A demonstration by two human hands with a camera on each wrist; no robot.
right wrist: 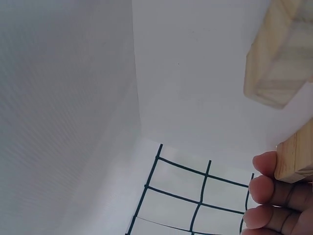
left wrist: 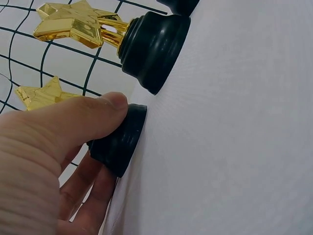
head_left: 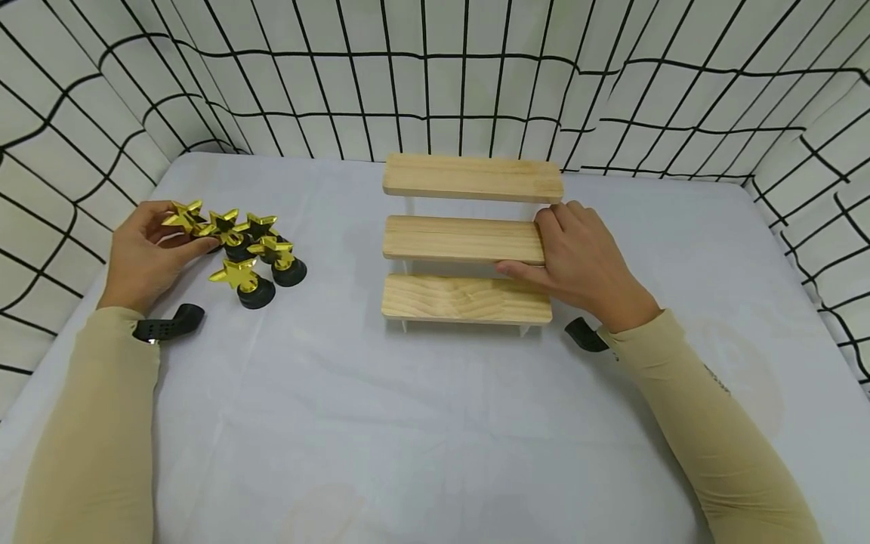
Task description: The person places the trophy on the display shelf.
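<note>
**Left hand on a trophy, right hand on the stand: crowding is the main hazard**

Left hand point(head_left: 145, 255): thumb and fingers pinch the black base of the leftmost trophy point(left wrist: 122, 142), at the outer edge of a cluster on the white cloth point(head_left: 421, 431), left of the stand. Whether that base is lifted: cannot tell; it sits at or very near the cloth. The other four trophies point(head_left: 257, 294) are upright, with gold stars nearly touching or overlapping in the head view.

Right hand point(head_left: 583, 261): fingers grasp the right end of the middle board point(head_left: 465, 239) of a three-tier wooden stand point(head_left: 465, 296), thumb along the front edge.

Risks, judged:
- Neighbouring stars could catch on the gripped one if it is drawn sideways; a top-heavy piece might topple.
- The black wrist device point(head_left: 171, 325) lies near the front trophy; a low sweep of the arm could knock it.
- The pinch takes in a smooth-looking base, so the piece could twist or slip under a light hold.
- Uneven pull on one board end could skew or tip the stand, its visible supports point(head_left: 524, 330) looking slender.
</note>
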